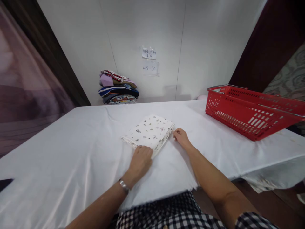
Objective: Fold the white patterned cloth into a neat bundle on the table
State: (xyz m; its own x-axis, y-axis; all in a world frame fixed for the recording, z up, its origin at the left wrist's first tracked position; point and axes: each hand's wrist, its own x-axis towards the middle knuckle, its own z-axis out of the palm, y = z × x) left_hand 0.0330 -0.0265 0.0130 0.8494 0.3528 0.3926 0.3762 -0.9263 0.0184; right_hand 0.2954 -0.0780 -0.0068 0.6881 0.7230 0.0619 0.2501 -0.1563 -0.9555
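Note:
A folded white cloth printed with small dark motifs lies flat on the table in the middle of the view, its layered edges showing at the front and right. My left hand, with a silver band at the wrist, is closed on the cloth's near edge; its fingertips are partly hidden from me. At the right corner, my right hand has its fingers curled together in a pinch on the edge of the same cloth.
A white sheet with creases covers the table. On the right stands a red plastic basket with metal handles. A pile of folded fabrics rests at the back left against the wall, left of two paper notes.

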